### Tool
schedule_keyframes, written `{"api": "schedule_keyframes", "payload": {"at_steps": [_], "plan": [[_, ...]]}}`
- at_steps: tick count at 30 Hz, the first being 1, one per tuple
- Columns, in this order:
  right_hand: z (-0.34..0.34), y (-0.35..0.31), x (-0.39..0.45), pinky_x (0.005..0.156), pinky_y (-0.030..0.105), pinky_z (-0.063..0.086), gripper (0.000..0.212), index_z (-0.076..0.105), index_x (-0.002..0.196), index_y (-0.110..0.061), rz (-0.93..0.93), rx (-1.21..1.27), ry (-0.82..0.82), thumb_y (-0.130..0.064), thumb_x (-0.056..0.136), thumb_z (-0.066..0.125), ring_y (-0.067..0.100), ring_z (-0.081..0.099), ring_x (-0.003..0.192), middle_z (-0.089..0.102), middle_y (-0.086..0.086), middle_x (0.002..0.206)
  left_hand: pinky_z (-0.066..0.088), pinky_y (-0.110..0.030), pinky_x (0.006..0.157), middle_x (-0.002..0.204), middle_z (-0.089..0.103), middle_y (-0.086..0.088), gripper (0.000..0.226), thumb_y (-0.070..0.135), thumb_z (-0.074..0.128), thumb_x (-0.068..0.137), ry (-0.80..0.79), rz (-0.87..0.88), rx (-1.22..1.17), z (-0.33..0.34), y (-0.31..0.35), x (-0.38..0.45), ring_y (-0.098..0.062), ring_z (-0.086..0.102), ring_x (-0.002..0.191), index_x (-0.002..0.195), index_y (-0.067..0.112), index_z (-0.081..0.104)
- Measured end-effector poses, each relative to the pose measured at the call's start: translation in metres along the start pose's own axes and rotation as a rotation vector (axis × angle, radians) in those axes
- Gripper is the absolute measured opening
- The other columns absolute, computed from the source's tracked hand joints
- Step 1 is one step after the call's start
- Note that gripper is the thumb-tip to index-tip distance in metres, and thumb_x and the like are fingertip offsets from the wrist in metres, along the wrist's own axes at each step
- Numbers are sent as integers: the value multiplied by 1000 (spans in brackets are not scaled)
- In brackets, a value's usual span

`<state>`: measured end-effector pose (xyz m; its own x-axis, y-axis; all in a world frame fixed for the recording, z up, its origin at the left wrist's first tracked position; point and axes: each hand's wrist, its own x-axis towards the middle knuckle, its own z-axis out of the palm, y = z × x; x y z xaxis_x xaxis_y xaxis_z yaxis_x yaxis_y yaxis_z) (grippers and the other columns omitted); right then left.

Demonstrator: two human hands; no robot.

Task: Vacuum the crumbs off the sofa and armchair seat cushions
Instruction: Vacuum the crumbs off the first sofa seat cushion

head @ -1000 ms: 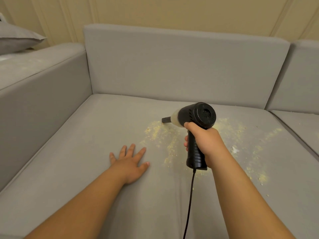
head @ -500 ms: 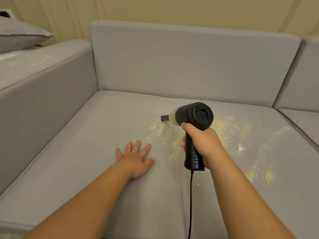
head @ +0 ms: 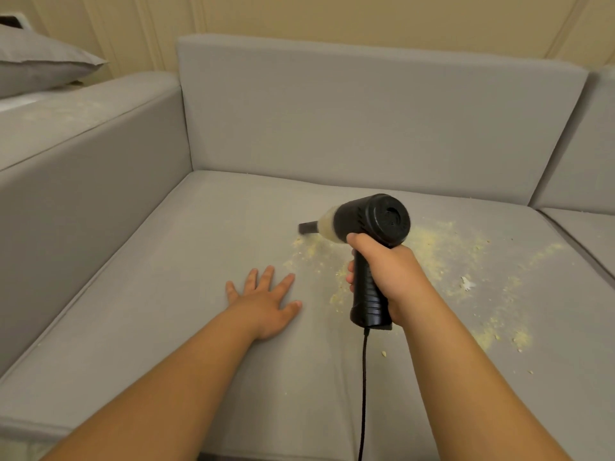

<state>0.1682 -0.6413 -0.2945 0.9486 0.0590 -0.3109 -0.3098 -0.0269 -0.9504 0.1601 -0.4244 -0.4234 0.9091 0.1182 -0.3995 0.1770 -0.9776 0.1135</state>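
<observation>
Both hands flank crumbs (head: 336, 271): right hand (head: 392, 277) grips vacuum (head: 369, 254)

Seat cushion (head: 166, 311) fills the middle, back cushion (head: 366, 128) upright behind it, armrest (head: 83, 168) along its left side. 2nd seat cushion (head: 585, 227) adjoins on the right, seam between them. Pillow (head: 40, 64) sits on top beyond the armrest, far left. Left hand (head: 263, 301) lies flat on the seat cushion, left of centre. Right hand (head: 389, 277) grips the handheld vacuum (head: 369, 234) just right of it, nozzle pointing left and away, tip down at the cushion. Cord (head: 363, 394) hangs from the handle base toward the viewer. Crumbs (head: 432, 247) spread on the seat cushion under and right of the vacuum, some between the 2 hands, a few near the right seam.
</observation>
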Motion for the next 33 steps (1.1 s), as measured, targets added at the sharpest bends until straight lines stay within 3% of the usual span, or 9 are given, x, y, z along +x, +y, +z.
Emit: {"api": "schedule_keyframes", "payload": {"at_steps": [3, 5, 9, 19, 26, 33], "plan": [[11, 4, -3, 77, 45, 64, 27, 74, 103, -8, -27, -24, -33, -31, 90, 78, 23, 72, 63, 74, 12, 76, -6, -70, 120, 171, -21, 7, 70, 76, 16, 98, 1, 8, 10, -1, -1, 0, -26, -19, 158, 158, 54, -13], [10, 2, -5, 82, 51, 64, 22, 74, 99, -11, -85, -50, 26, -31, 90, 78, 22, 72, 64, 74, 10, 74, -6, -69, 120, 171, -21, 8, 70, 76, 16, 98, 7, 7, 8, 0, -2, -2, -24, -18, 158, 159, 53, -12], [-8, -3, -12, 79, 48, 64, 23, 72, 102, -13, -80, -29, 105, -31, 90, 79, 21, 73, 61, 74, 12, 79, -6, -69, 120, 171, -22, 9, 70, 75, 16, 99, 11, 6, 18, 1, -4, -4, -22, -18, 158, 159, 52, -12], [-2, 2, -20, 73, 41, 63, 31, 72, 105, -7, 25, -6, -57, -32, 90, 80, 23, 71, 62, 72, 14, 81, -5, -69, 121, 172, -20, 7, 70, 74, 16, 100, 9, -1, 32, -1, -4, -13, -23, -17, 159, 160, 51, -11], [-12, 0, -30, 80, 49, 65, 22, 72, 103, -15, -70, -83, 79, -31, 89, 79, 21, 74, 62, 76, 13, 82, -2, -68, 121, 171, -20, 8, 71, 74, 18, 100, -7, -14, 26, 1, -12, -19, -24, -15, 159, 160, 50, -11], [1, 2, -41, 78, 46, 65, 18, 72, 102, -16, -40, -97, -8, -29, 91, 78, 21, 73, 62, 75, 13, 82, -3, -69, 121, 172, -20, 7, 69, 73, 18, 100, -11, -17, 32, 2, -7, -23, -24, -15, 159, 160, 51, -9]]}}
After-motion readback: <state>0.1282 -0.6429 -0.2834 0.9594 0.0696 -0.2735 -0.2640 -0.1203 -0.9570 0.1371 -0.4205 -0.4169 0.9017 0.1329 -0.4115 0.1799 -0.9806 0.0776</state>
